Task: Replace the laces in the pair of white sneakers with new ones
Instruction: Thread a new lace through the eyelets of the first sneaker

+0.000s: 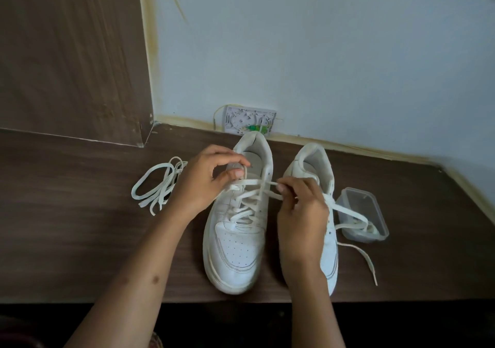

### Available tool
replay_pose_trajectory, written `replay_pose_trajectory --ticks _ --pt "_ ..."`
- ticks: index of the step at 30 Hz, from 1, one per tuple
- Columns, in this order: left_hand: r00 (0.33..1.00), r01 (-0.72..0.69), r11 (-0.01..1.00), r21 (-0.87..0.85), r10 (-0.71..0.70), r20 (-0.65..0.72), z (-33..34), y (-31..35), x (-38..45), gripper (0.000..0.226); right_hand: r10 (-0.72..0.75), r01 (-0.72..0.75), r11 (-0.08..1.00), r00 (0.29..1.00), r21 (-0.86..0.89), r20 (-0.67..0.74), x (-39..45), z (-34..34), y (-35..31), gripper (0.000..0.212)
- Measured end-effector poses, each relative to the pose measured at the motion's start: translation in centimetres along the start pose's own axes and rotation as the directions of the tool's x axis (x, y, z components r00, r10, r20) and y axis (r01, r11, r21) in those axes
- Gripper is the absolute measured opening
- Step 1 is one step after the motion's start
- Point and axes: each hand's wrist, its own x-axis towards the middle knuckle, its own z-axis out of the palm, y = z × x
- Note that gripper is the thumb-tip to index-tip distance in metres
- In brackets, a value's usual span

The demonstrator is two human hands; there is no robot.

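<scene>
While each hand (pixel 206 179) (pixel 300 208) pinches lace (pixel 251 184), the sneaker (pixel 238 227) points toe-first toward the person.

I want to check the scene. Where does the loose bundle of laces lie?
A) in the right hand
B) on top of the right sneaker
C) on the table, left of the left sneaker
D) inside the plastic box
C: the loose laces lie on the table, beside the left sneaker.

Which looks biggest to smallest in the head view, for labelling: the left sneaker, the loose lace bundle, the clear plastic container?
1. left sneaker
2. loose lace bundle and clear plastic container: look alike in spread, so unranked.
</scene>
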Motion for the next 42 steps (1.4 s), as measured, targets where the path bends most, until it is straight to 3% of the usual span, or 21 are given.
replay_pose_trajectory --ticks 5,9,15,17,19,21,23,25,27,30,33,39,41,42 --pt "1.000 0.017 1.000 0.009 -0.017 0.011 -0.4 0.3 0.0 0.017 0.138 -0.148 0.989 0.962 -0.025 -0.235 0.8 -3.1 3.1 0.012" --pt "1.000 0.012 1.000 0.024 -0.012 0.010 -0.4 0.3 -0.1 0.018 0.332 -0.356 0.934 0.836 0.029 -0.437 1.2 -5.7 5.9 0.015" --pt "1.000 -0.011 1.000 0.009 0.011 -0.006 -0.3 0.1 -0.1 0.018 0.476 -0.464 0.869 0.684 0.173 -0.554 1.5 -7.9 6.7 0.017" --pt "1.000 -0.019 1.000 0.006 0.019 -0.014 -0.3 0.2 -0.1 0.019 0.446 -0.423 0.889 0.715 0.174 -0.539 1.4 -7.6 6.1 0.018" --pt "1.000 -0.021 1.000 0.008 0.021 -0.018 -0.3 0.2 -0.1 0.019 0.328 -0.327 0.941 0.816 0.087 -0.476 1.4 -6.9 5.3 0.021" --pt "1.000 -0.019 1.000 0.017 0.019 -0.016 -0.3 0.1 -0.1 0.019 0.202 -0.203 0.979 0.925 0.032 -0.322 1.5 -5.8 4.0 0.019" --pt "1.000 -0.019 1.000 0.019 0.019 -0.013 -0.3 0.1 -0.1 0.019 0.106 -0.101 0.993 0.989 0.055 -0.104 1.6 -4.5 2.4 0.015" --pt "1.000 -0.017 1.000 0.009 0.017 -0.009 -0.3 0.1 -0.1 0.018 0.022 -0.030 0.997 0.994 0.074 0.106 1.4 -3.1 1.2 0.017" --pt "1.000 -0.015 1.000 -0.004 0.015 -0.004 -0.4 0.2 -0.1 0.018 -0.030 0.009 0.996 0.973 0.094 0.227 1.1 -2.0 0.7 0.016" --pt "1.000 -0.010 1.000 -0.008 0.011 0.011 -0.5 0.2 -0.1 0.018 -0.082 0.070 0.995 0.981 0.068 0.176 1.1 -1.4 1.3 0.010" --pt "1.000 -0.002 1.000 -0.017 0.003 0.025 -0.6 0.1 -0.1 0.019 -0.033 0.033 0.999 0.999 0.030 -0.003 1.3 -2.0 1.9 0.008" --pt "1.000 0.004 1.000 -0.005 -0.004 0.005 -0.9 0.0 -0.2 0.019 0.254 -0.235 0.967 0.923 0.101 -0.288 2.0 -4.8 2.8 0.011" --pt "1.000 -0.001 1.000 0.008 0.001 -0.011 -0.9 0.1 -0.2 0.020 0.244 -0.213 0.967 0.933 0.141 -0.265 1.9 -5.6 2.7 0.011" --pt "1.000 0.000 1.000 0.015 0.000 -0.018 -0.8 0.2 -0.2 0.019 0.210 -0.179 0.968 0.960 0.174 -0.185 1.8 -5.7 2.4 0.009"
